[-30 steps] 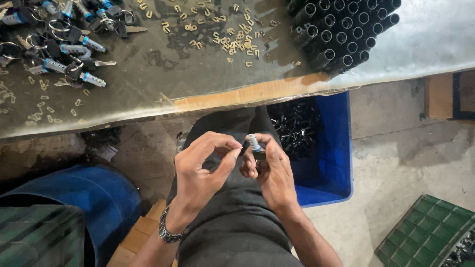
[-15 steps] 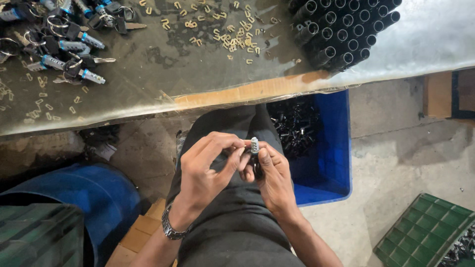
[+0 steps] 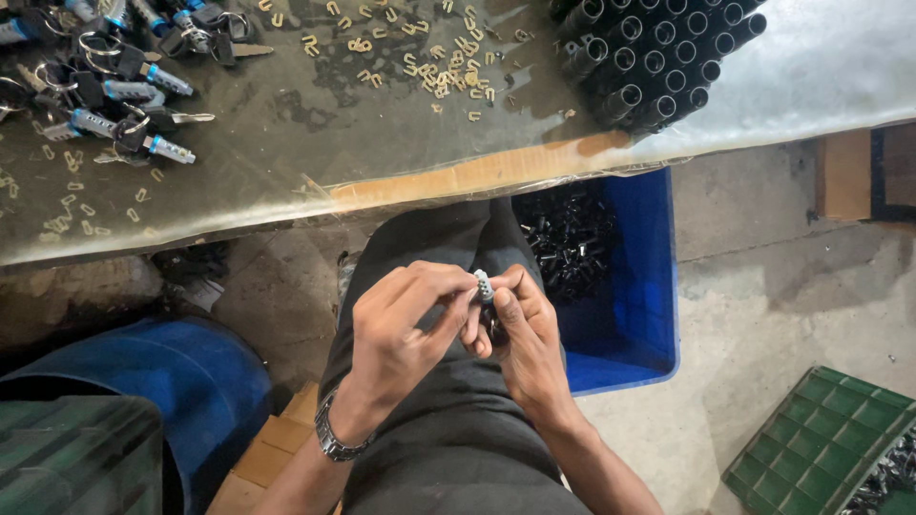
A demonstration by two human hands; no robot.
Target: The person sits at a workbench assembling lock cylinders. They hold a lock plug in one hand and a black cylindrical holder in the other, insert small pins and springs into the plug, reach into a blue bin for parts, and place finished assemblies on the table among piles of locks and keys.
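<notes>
- My left hand (image 3: pixel 405 329) and right hand (image 3: pixel 525 334) meet over my lap, both pinching one small silvery lock cylinder (image 3: pixel 484 284) between the fingertips.
- At 2 o'clock from my hands, a blue bin (image 3: pixel 630 315) of dark metal parts sits on the floor.
- At 12 o'clock, the workbench (image 3: pixel 315 133) carries scattered small brass pieces (image 3: pixel 434 72).
- At 11 o'clock lie keyed cylinders (image 3: pixel 124 91); at 1 o'clock, stacked black tubes (image 3: pixel 658 57).

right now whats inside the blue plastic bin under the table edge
The blue plastic bin holds a heap of small black cylindrical parts at its far end, with bare blue floor nearer. The clear-covered table and the person's knee hide the rest.
</notes>
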